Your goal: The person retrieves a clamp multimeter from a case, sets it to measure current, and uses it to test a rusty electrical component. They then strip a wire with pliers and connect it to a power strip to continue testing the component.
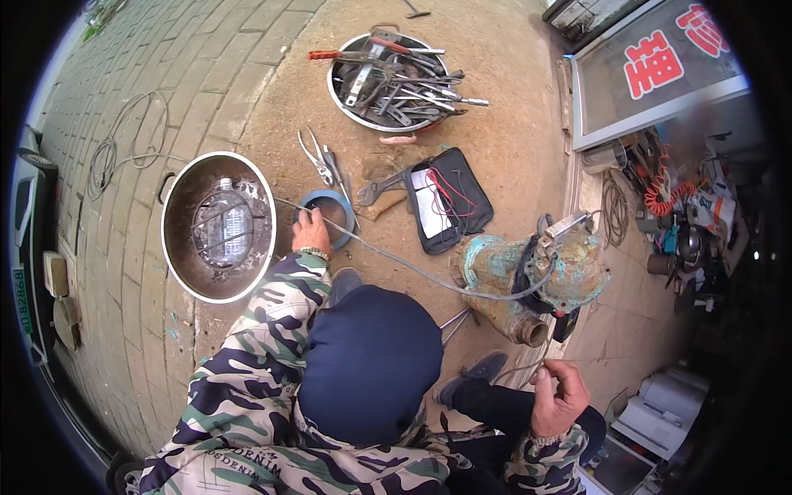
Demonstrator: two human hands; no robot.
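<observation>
My left hand (pixel 309 235) has its fingers closed on a grey cable (pixel 412 267), beside a blue-rimmed round container (pixel 343 213). That cable runs across to a weathered pump (pixel 573 276) with turquoise patches, lying on the right with its pipe outlet toward me. Below the pump, my right hand (pixel 554 389) pinches a thinner cable (pixel 528 363). A black case (pixel 469 214) with red leads and a white sheet lies open above the pump, next to an adjustable wrench (pixel 371 190) and pliers (pixel 318 161). A steel basin (pixel 173 227) holding a clear bottle sits at left.
A tub (pixel 334 91) piled with tools stands at the top. A coiled cable (pixel 103 157) lies on the paving at left, near a parked vehicle (pixel 29 214). A signboard (pixel 602 115) and cluttered tools (pixel 685 223) line the doorway at right, with white equipment (pixel 660 408) below.
</observation>
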